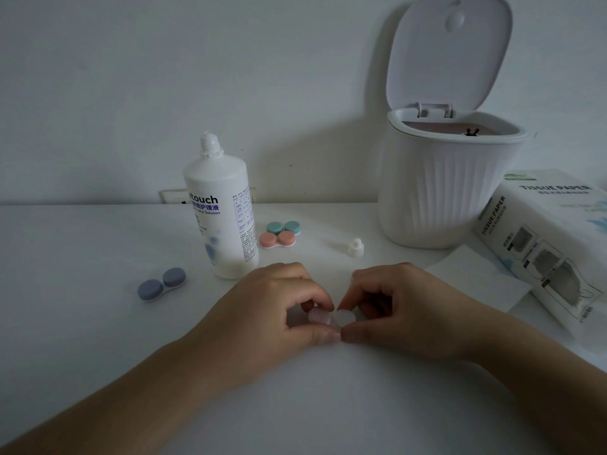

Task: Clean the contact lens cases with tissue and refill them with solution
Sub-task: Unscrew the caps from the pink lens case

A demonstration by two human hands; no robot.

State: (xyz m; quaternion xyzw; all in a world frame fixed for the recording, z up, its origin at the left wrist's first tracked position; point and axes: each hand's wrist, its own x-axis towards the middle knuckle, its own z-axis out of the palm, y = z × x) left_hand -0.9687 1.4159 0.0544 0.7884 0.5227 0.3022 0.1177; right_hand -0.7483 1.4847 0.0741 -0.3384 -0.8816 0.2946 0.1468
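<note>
Hands meet at the centre of the white table (98, 323), low over its surface. The left hand (262, 310) pinches a small pale pink, translucent plastic contact lens case (323, 316) between curled fingers and thumb. The right hand (404, 307) pinches the whitish round cap (345, 316) at the right end of that same case, fingers curled around it. The 2 thumb tips touch just below the case. Whether the cap is screwed on or loose cannot be told.

Behind the left hand stands a tall white plastic bottle of lens solution (220, 218), upright, its threaded neck uncapped. Its small white cap (355, 247) stands on the table well to the right of it, near the bin. Just right of the bottle lie 2 closed cases side by side: a teal double-lidded case (283, 227) at the rear, and a salmon-pink double-lidded case (277, 239) in front, touching or nearly so. A blue-grey double-lidded case (161, 284) lies apart, left of the bottle.

At rear right stands a white ribbed desktop bin (437, 192) with its hinged lid raised. Right of it lies a white pack of tissue paper (551, 238), and 1 flat white tissue sheet (476, 277) rests on the table just in front of the pack, beside the right hand.
</note>
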